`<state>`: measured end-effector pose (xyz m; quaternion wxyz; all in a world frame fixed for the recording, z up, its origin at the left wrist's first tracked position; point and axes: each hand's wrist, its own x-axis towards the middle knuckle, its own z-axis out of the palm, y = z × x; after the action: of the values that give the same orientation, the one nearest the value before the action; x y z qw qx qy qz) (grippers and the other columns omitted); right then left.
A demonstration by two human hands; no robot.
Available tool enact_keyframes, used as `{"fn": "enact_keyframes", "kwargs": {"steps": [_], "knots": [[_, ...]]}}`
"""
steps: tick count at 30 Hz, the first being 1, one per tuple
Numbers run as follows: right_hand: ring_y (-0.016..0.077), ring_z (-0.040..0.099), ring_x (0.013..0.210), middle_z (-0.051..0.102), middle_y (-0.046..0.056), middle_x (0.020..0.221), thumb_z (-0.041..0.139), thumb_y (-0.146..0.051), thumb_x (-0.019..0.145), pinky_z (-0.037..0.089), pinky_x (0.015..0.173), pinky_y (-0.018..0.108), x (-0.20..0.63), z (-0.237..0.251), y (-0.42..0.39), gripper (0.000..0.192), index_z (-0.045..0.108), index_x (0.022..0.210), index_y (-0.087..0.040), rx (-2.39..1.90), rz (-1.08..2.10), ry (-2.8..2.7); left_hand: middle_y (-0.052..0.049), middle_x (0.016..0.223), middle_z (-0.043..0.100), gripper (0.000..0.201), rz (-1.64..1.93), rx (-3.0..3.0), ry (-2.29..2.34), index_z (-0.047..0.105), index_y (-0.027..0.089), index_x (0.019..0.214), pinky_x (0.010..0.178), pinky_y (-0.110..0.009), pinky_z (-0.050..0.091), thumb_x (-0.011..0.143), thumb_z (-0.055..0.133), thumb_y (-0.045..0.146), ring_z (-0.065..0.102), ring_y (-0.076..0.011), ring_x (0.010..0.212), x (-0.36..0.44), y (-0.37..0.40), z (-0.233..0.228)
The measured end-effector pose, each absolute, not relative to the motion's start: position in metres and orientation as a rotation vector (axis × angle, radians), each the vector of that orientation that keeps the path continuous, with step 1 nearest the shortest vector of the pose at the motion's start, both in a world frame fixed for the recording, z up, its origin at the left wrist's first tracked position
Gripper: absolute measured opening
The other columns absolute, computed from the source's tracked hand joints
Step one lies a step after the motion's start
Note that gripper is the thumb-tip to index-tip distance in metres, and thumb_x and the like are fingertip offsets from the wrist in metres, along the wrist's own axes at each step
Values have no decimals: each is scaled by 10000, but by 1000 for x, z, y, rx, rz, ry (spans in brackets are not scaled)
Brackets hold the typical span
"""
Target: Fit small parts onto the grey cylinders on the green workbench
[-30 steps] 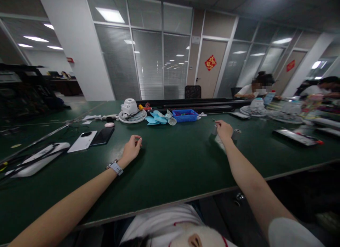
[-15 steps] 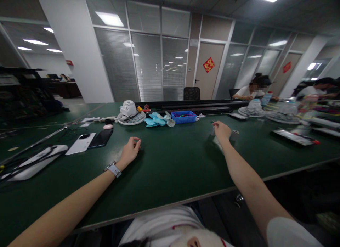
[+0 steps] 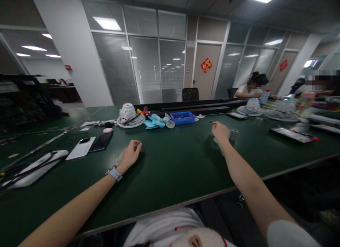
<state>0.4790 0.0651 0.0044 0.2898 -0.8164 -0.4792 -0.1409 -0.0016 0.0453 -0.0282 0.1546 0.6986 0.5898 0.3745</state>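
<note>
My left hand (image 3: 131, 153) hovers over the green table (image 3: 170, 162), its fingers curled in toward the thumb. Anything between those fingertips is too small to make out. Farther to the right, my right hand (image 3: 221, 130) pinches a small thin piece, whose tip pokes out past the fingers; its kind does not show. A short grey cylinder (image 3: 233, 134) stands upright just right of that hand. Something pale lies partly hidden beneath the right hand and wrist.
Toward the back are a white fan part on a round grille (image 3: 130, 120), blue fan blades (image 3: 156, 121) and a blue basket (image 3: 183, 118). Two phones (image 3: 81, 148) and a white case with cables (image 3: 39, 169) lie left. A silvery tray (image 3: 290, 134) is right; co-workers sit beyond.
The view has shifted slightly. Both hands keep nearly the same poses and places over the table.
</note>
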Motion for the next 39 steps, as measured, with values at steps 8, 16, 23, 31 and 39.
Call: {"fn": "enact_keyframes", "kwargs": {"steps": [8,16,23,31,39], "knots": [[247,647,988,705,97,1077,501,-274,923,479,804,335,480,0,57,312,660,1187,-224,-2137,-369,-1302,-41,785,716,279,1084,2018,1669,540,210,1037,697,-323,483,892,461,435,692,-224,758,1,43,-26],[250,623,1000,676,109,1108,571,-346,872,464,821,336,488,-13,65,333,663,1161,-208,-2041,-384,-1250,-31,797,708,242,1084,2010,1660,534,206,1060,700,-316,478,900,475,378,689,-215,768,-1,44,-29],[282,651,967,702,135,1082,721,-499,736,495,830,381,515,-41,86,542,650,1161,-170,-2044,-84,-1083,-32,824,698,233,1085,2025,1629,520,202,1092,682,-298,461,881,511,300,668,-199,761,-3,51,-36],[303,661,994,710,146,1080,748,-507,705,515,838,404,516,-42,91,580,663,1166,-165,-2103,-15,-1015,-20,792,681,225,1112,2032,1584,523,206,1082,657,-294,453,871,541,281,652,-192,724,-3,51,-39],[319,668,977,705,185,1080,743,-476,724,519,815,406,499,-28,85,523,701,1126,-144,-2140,-46,-961,-8,752,660,207,1103,2030,1581,521,209,1041,649,-294,451,855,591,264,646,-193,710,-2,49,-36]]}}
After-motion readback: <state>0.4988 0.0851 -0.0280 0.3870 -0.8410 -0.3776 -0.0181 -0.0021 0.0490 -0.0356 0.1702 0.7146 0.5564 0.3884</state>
